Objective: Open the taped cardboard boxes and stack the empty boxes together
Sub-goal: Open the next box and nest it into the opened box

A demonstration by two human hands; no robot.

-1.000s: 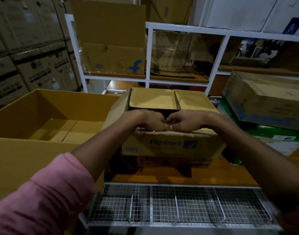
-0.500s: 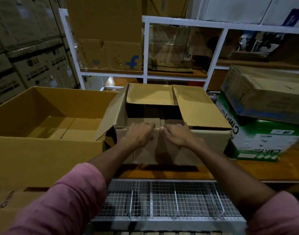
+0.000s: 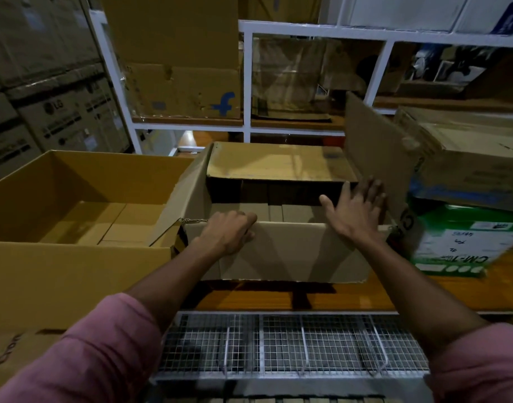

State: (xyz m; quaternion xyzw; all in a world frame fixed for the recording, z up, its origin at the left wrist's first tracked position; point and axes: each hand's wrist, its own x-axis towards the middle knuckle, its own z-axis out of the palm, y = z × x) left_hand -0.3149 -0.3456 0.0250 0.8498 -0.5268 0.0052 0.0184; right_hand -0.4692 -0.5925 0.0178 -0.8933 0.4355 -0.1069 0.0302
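A brown cardboard box (image 3: pixel 293 254) stands open on the wooden shelf in front of me, its inside dark and apparently empty. My left hand (image 3: pixel 229 231) grips the top edge of its near flap, fingers curled over the rim. My right hand (image 3: pixel 357 207) is spread flat with straight fingers against the right flap (image 3: pixel 377 152), which stands raised. The far flap (image 3: pixel 278 161) lies folded back, and the left flap (image 3: pixel 185 196) leans out to the left.
A large empty yellow-brown box (image 3: pixel 60 266) sits at my left, touching the open box. A green and white carton (image 3: pixel 464 242) with another brown box (image 3: pixel 476 161) on top stands at right. A wire mesh rack (image 3: pixel 293 344) runs below the shelf. Stacked cartons fill the white shelving behind.
Both hands were together at the middle of the near flap. My right hand has since moved right and lifted the right flap upright; my left stays on the near flap.
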